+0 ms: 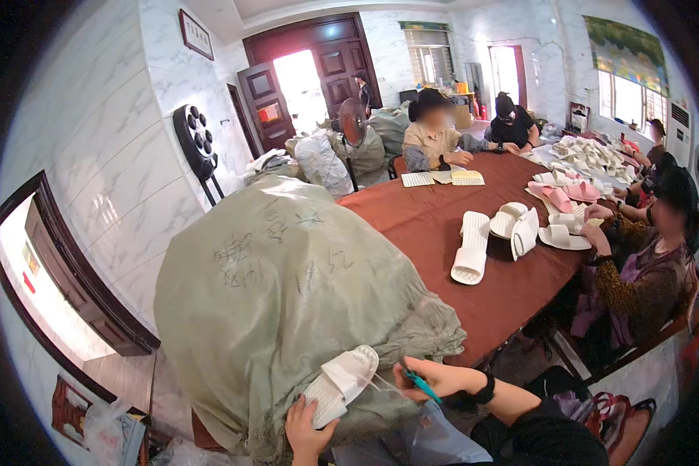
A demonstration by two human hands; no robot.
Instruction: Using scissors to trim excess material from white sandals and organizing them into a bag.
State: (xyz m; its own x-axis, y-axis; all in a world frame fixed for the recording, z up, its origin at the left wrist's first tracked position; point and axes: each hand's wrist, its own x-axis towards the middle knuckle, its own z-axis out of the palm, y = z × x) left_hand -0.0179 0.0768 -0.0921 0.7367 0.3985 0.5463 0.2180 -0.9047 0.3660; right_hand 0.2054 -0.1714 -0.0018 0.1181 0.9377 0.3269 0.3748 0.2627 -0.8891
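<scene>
A white slide slipper leans sole-down against a large grey-green woven sack. My left hand grips it by the heel end, thumb on one side and fingers on the other. Just right of the slipper, my right hand is closed around a small teal-handled tool with a dark tip; its exact kind is too small to tell. A thin pale strand runs between the slipper's strap and my right hand.
A brown-covered table stretches beyond the sack, bearing white slippers, pink ones and a white pile. Several people sit around it. More stuffed sacks and a fan stand behind. Pink sandals lie lower right.
</scene>
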